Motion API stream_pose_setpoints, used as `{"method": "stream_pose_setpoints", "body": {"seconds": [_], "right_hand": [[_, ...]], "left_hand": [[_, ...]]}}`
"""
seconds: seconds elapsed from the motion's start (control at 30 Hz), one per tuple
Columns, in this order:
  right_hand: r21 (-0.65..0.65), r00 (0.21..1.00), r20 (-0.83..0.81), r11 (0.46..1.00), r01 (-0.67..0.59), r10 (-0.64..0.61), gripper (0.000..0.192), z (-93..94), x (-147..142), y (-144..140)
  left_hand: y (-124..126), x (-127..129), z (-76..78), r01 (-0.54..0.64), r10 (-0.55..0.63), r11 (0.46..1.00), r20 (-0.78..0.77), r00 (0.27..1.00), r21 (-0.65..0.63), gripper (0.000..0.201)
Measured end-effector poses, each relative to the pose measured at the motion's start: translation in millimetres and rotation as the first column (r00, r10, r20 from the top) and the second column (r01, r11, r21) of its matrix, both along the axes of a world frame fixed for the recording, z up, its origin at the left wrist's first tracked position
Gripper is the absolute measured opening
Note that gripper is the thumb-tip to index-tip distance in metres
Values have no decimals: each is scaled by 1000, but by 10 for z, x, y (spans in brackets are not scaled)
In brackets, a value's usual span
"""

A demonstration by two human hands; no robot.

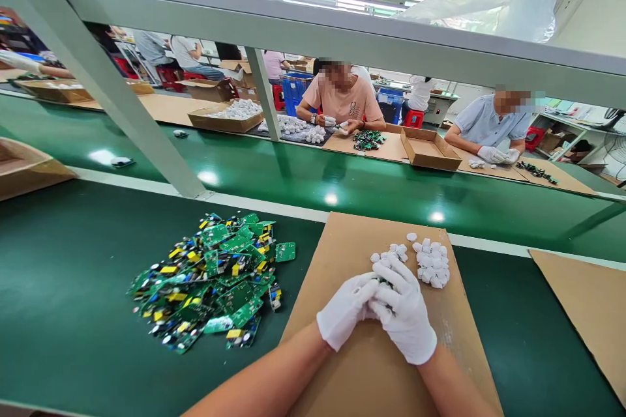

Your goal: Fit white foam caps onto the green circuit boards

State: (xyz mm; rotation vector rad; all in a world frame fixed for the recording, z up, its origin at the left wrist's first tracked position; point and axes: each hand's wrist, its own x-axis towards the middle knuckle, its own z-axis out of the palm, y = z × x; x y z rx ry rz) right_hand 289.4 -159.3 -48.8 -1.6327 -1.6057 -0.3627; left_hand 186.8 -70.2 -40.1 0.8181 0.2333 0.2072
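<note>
Pinching a likely light, fragile green board (pixel 384 282), best rim-held, left hand (pixel 348 307) and right hand (pixel 405 311) meet inside the cardboard's (pixel 376 371) edges!

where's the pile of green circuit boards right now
In the head view, the pile of green circuit boards lies left of centre on the dark green work surface, just left of the cardboard sheet and the left hand.

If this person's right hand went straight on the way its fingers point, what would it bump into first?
Probably the smaller cluster of white pieces on the cardboard, just beyond the right hand. Its height is unclear, so it might pass over them.
</note>
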Motion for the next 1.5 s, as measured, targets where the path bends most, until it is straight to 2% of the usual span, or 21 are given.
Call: {"method": "stream_pose_setpoints", "body": {"seconds": [0.1,0.2,0.33,0.43,0.5,0.57,0.63,0.7,0.8,0.93,1.0,1.13,1.2,1.23,1.37,1.43,1.5], "right_hand": [[-105,994,-111,994,-26,15,22,7,-19,-19],[-215,962,-265,969,-118,59,38,-12,-6,-72],[-128,875,-478,979,-160,80,56,-75,33,-94],[-165,805,-592,971,-171,41,69,-114,62,-80],[-210,807,-590,959,-189,30,70,-116,77,-78],[-235,794,-608,953,-189,7,62,-89,90,-87],[-230,737,-675,951,-206,-4,52,-37,98,-99],[-211,657,-754,947,-244,2,47,23,96,-106],[-191,576,-818,943,-273,2,46,97,72,-104],[-184,486,-874,927,-327,-1,51,136,34,-106],[-187,486,-874,922,-340,2,54,128,26,-117],[-227,613,-790,935,-273,-13,53,75,29,-133],[-243,646,-763,940,-238,-34,52,51,40,-132],[-242,629,-776,940,-241,-39,52,44,48,-130],[-172,470,-882,916,-363,21,50,68,66,-117],[-190,467,-884,901,-390,16,46,104,54,-111],[-242,526,-850,904,-352,-23,39,135,35,-108]], "left_hand": [[-18,8,8,-36,41,995,-53,998,95,38],[-8,30,-7,-50,65,990,-111,992,135,34],[29,42,-28,-18,47,982,-152,987,186,29],[37,34,-26,-11,52,977,-188,981,214,27],[27,29,-31,-1,28,986,-159,987,168,25],[14,23,-41,15,-12,999,-86,996,44,26],[6,17,-47,29,-32,995,-30,999,-97,28],[4,8,-44,24,-29,984,-24,999,-174,26],[7,-11,-36,31,-37,983,-26,999,-182,23],[4,-37,-58,62,-66,981,-12,998,-185,39],[-2,-45,-75,69,-76,983,-36,996,-172,43],[-14,-42,-79,85,-91,984,-34,995,-155,36],[-13,-33,-67,99,-102,984,-12,995,-149,33],[-10,-29,-60,103,-105,984,-9,994,-146,33],[21,-30,-37,82,-86,992,-38,996,-92,33],[41,-42,-12,89,-91,995,-47,995,-56,35],[56,-51,33,115,-117,992,-28,993,-45,43]]}}
